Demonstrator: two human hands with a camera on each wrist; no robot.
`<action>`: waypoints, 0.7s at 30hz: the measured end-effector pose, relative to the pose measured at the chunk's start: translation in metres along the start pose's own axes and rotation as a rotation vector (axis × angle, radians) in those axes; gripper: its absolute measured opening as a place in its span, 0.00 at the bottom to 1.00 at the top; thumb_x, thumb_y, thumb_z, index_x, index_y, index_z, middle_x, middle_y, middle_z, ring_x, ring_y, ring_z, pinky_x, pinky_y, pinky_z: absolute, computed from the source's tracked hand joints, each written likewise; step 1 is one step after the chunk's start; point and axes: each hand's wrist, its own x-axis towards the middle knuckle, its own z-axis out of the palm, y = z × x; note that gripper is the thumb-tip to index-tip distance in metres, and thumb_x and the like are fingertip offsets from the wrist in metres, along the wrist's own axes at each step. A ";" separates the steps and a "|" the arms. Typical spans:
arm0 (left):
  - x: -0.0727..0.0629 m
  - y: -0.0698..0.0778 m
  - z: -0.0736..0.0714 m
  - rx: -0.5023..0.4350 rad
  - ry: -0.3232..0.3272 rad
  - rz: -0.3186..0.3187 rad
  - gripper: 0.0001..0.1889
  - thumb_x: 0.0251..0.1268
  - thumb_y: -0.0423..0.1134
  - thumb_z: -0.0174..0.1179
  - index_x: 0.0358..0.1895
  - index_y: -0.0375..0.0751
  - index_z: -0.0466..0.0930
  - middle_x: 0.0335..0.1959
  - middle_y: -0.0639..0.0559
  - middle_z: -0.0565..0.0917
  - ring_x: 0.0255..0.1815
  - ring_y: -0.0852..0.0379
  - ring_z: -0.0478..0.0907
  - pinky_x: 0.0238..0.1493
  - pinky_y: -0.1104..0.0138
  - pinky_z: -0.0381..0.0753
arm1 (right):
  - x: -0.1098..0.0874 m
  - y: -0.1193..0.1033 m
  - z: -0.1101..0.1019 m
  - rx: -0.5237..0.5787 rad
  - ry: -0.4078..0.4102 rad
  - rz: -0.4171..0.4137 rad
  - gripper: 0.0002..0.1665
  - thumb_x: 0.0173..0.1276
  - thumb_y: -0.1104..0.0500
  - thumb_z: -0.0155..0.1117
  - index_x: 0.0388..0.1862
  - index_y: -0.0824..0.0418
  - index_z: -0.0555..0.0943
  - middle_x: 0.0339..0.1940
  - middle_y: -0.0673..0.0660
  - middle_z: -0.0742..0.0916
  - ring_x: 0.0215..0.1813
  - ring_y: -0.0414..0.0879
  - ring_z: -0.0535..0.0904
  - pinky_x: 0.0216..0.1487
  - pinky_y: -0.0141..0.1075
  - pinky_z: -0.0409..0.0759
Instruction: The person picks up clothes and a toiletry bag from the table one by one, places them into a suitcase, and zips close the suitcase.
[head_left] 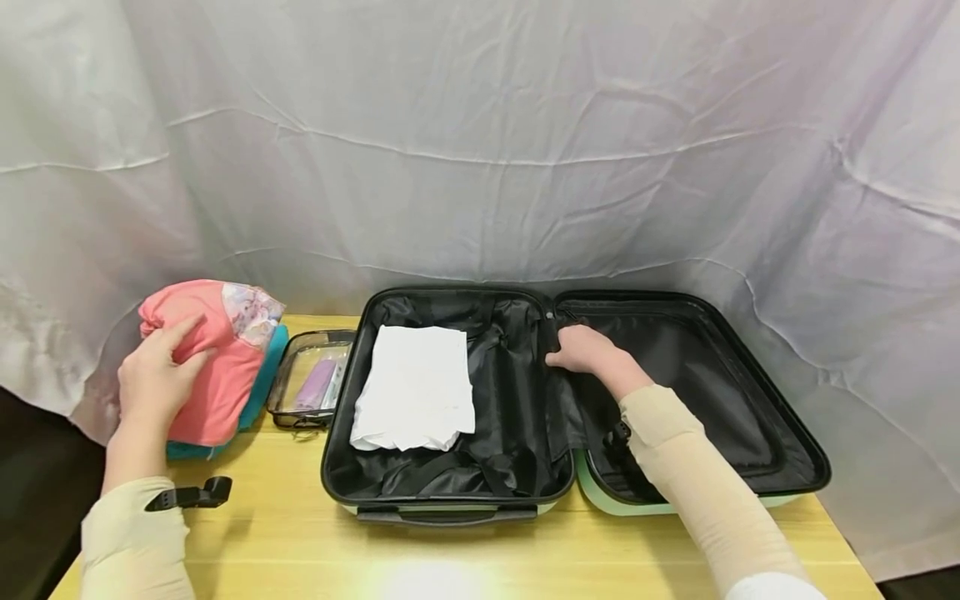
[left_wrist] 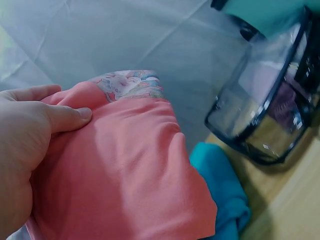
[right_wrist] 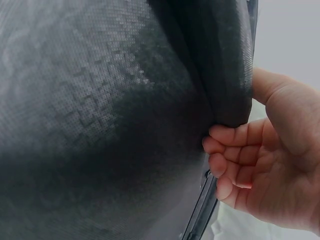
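At the far left my left hand [head_left: 153,379] holds a folded pink garment [left_wrist: 130,170] with a floral-print panel. The thumb lies across the pink cloth, and the other fingers are partly hidden at its edge. A teal folded cloth [head_left: 264,379] shows beneath and beside the pink one. My right hand [head_left: 588,350] is at the hinge side of an open black-lined suitcase [head_left: 516,375]. It pinches the edge of the black fabric divider flap [right_wrist: 230,75] between thumb and curled fingers. A folded white garment [head_left: 416,387] lies in the suitcase's left half.
A clear zip pouch [head_left: 300,367] with black trim and a purple item inside stands between the garments and the suitcase. The suitcase's right half [head_left: 690,392] lies open. Behind hangs a pale curtain [head_left: 480,150]; the wooden tabletop [head_left: 285,533] runs along the front.
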 end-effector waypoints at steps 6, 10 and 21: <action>0.005 0.017 -0.004 -0.035 0.083 0.073 0.29 0.56 0.32 0.67 0.65 0.46 0.75 0.50 0.29 0.79 0.54 0.28 0.73 0.48 0.36 0.68 | 0.002 0.002 0.001 -0.004 0.001 -0.001 0.24 0.72 0.47 0.55 0.52 0.67 0.77 0.49 0.64 0.82 0.40 0.52 0.77 0.40 0.44 0.73; 0.007 0.030 -0.008 -0.067 0.150 0.128 0.29 0.53 0.30 0.69 0.62 0.45 0.78 0.44 0.29 0.80 0.51 0.28 0.75 0.46 0.36 0.68 | 0.002 0.001 0.002 0.000 -0.007 0.001 0.29 0.73 0.47 0.54 0.59 0.69 0.75 0.57 0.67 0.80 0.44 0.53 0.78 0.43 0.46 0.75; 0.020 0.067 -0.011 -0.090 0.200 0.245 0.29 0.51 0.30 0.71 0.61 0.45 0.79 0.41 0.31 0.82 0.48 0.32 0.78 0.48 0.39 0.73 | -0.002 -0.002 -0.001 0.001 -0.004 0.004 0.30 0.73 0.47 0.54 0.61 0.71 0.73 0.57 0.68 0.80 0.42 0.53 0.77 0.43 0.45 0.74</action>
